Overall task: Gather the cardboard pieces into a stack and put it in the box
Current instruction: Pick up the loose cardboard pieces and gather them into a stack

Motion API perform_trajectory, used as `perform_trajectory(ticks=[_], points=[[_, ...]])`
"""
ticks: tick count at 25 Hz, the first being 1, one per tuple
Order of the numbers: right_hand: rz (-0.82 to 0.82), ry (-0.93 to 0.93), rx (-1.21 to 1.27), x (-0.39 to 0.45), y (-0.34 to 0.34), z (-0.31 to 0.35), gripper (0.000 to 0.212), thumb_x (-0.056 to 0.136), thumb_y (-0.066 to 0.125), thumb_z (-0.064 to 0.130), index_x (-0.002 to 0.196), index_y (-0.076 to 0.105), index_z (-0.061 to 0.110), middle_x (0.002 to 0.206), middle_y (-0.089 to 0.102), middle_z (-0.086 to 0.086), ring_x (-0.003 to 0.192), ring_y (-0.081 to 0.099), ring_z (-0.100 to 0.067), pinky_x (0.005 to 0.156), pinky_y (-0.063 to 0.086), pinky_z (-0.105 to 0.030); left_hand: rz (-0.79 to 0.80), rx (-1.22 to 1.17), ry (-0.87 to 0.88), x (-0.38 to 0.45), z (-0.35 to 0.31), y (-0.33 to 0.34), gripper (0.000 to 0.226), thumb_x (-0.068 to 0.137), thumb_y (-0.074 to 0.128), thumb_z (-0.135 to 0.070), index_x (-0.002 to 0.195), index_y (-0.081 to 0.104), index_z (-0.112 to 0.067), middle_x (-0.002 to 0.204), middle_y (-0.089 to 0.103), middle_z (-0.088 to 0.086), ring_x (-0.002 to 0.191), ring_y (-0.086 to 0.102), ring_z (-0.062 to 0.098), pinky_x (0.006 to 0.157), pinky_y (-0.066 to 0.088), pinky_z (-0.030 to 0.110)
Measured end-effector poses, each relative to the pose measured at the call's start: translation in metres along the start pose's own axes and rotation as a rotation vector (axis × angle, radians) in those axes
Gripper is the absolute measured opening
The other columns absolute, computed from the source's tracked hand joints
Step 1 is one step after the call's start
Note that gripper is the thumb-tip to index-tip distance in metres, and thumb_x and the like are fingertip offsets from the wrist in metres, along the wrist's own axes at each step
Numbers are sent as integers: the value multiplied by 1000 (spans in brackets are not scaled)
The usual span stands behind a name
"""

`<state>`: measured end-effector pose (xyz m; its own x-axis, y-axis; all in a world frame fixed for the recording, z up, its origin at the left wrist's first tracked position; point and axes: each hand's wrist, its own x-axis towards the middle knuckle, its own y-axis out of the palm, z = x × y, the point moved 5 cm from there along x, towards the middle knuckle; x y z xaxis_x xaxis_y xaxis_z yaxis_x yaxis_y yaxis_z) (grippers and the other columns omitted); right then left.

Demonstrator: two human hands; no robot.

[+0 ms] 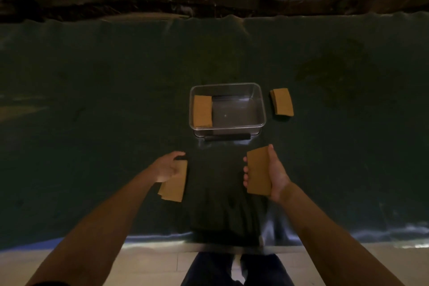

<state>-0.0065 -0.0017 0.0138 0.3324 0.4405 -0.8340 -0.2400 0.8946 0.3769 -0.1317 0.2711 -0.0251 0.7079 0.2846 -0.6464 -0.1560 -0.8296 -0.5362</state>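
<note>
A clear plastic box (262, 109) stands mid-table with one tan cardboard stack (202, 111) leaning inside along its left wall. My right hand (277, 176) is shut on a cardboard stack (258, 170), held above the table just in front of the box. My left hand (168, 167) rests on top of another cardboard stack (173, 187) that lies on the table; its fingers curl over the stack's far end. A further cardboard stack (282, 101) lies on the table right of the box.
A dark cloth (92, 100) covers the table, with a folded dark mat (222, 206) near the front edge. The box's black handle (226, 137) faces me. Plants and a dark ledge line the far edge.
</note>
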Motion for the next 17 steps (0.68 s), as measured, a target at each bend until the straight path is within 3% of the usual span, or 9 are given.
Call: perform_trajectory(ticks=[3, 5, 7, 11, 13, 17], points=[[38, 1, -1, 1, 10, -4, 80, 84, 35, 79, 96, 67, 6, 72, 62, -14, 57, 58, -27, 62, 51, -36, -7, 185, -83, -2, 16, -11, 72, 93, 59, -3, 155, 28, -23, 138, 54, 14, 104, 59, 20, 81, 50, 27], [54, -2, -5, 1, 11, -8, 80, 84, 35, 79, 96, 67, 7, 74, 63, -14, 59, 59, -27, 63, 52, -36, -36, 294, -84, -1, 19, -6, 67, 95, 56, -7, 155, 30, -23, 138, 55, 13, 108, 60, 21, 89, 51, 31], [60, -6, -2, 1, 9, -9, 80, 83, 36, 79, 98, 66, 7, 77, 64, -14, 63, 60, -28, 65, 52, -38, -103, 344, -89, -2, 21, -3, 56, 95, 56, -9, 147, 40, -22, 138, 50, 11, 112, 59, 25, 96, 50, 39], [104, -17, 4, 1, 7, -10, 80, 82, 38, 79, 103, 65, 7, 83, 67, -15, 69, 62, -28, 70, 52, -40, -177, 425, -40, -5, 8, -9, 28, 94, 57, -10, 121, 50, -18, 133, 39, 9, 111, 54, 24, 94, 51, 43], [105, -27, -32, 2, 6, -11, 79, 82, 39, 79, 106, 66, 8, 86, 69, -14, 71, 64, -27, 73, 53, -40, -56, 301, -12, -9, -14, -7, 24, 95, 56, -9, 116, 50, -19, 125, 52, 10, 109, 56, 23, 92, 51, 41], [74, -18, -165, 5, 12, -21, 83, 75, 45, 82, 115, 66, 13, 99, 74, -14, 81, 69, -29, 72, 57, -42, 275, -434, 92, -31, -87, 18, 31, 95, 59, -6, 124, 52, -15, 120, 64, 10, 113, 62, 25, 90, 53, 38]])
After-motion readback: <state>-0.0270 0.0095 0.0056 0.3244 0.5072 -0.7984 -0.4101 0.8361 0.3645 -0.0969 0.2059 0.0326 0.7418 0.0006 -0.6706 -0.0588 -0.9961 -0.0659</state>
